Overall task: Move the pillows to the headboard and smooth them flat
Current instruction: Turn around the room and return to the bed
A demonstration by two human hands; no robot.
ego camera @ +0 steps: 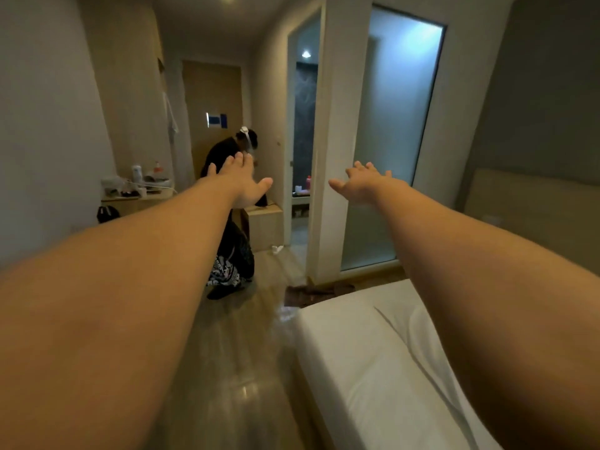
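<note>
Both my arms stretch straight out in front of me at chest height. My left hand (242, 180) is spread, palm down, holding nothing. My right hand (362, 181) is also spread and empty. Below my right arm lies the bed (360, 355) with a white sheet, its corner toward the room. A white fold beside my right forearm may be a pillow (422, 332); I cannot tell. The padded headboard (532, 203) is at the far right against the wall.
Another person (232, 219) bends over in the hallway ahead, next to a low wooden cabinet (264, 227). A desk (136, 199) with bottles stands at the left wall. A frosted glass panel (389, 141) and an open bathroom doorway (303, 134) are ahead. Glossy floor (240, 368) runs left of the bed.
</note>
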